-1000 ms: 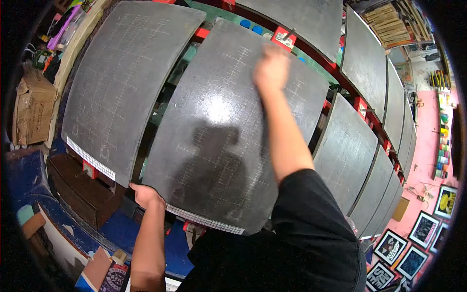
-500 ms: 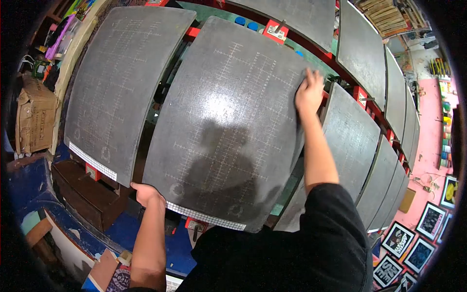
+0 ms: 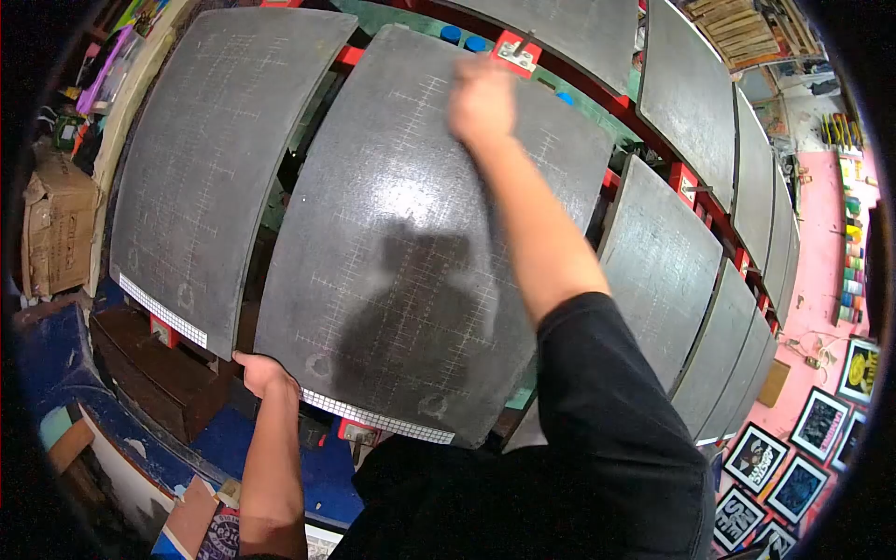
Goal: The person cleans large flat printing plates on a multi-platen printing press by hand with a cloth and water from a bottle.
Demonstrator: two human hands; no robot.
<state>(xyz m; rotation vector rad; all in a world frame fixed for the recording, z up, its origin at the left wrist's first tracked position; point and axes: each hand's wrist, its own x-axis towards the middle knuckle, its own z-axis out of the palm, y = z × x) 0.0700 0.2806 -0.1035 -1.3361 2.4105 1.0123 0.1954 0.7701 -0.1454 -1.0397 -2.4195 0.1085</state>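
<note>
A large dark grey board [image 3: 373, 271] with pale ruler marks lies in front of me, a white gridded strip [image 3: 383, 417] along its near edge. At its near left corner, my left hand [image 3: 268, 375] is closed on the edge, its fingers partly hidden by the board. My right hand [image 3: 483, 101] is over the far part of the same board, close to a red bracket [image 3: 516, 54] with a metal lever. Motion smears its fingers, so I cannot make out their shape or anything in them.
Another marked grey board [image 3: 201, 159] is on the left, separated by a narrow gap. Several more boards, including one at the right [image 3: 658, 261], are mounted around a red frame. A cardboard box [image 3: 61, 229] stands far left. Framed prints [image 3: 826, 420] are at the lower right.
My right hand has moved left across the board, from its far right edge to near the red bracket. My left hand stays at the near left corner. The view has shifted slightly.
</note>
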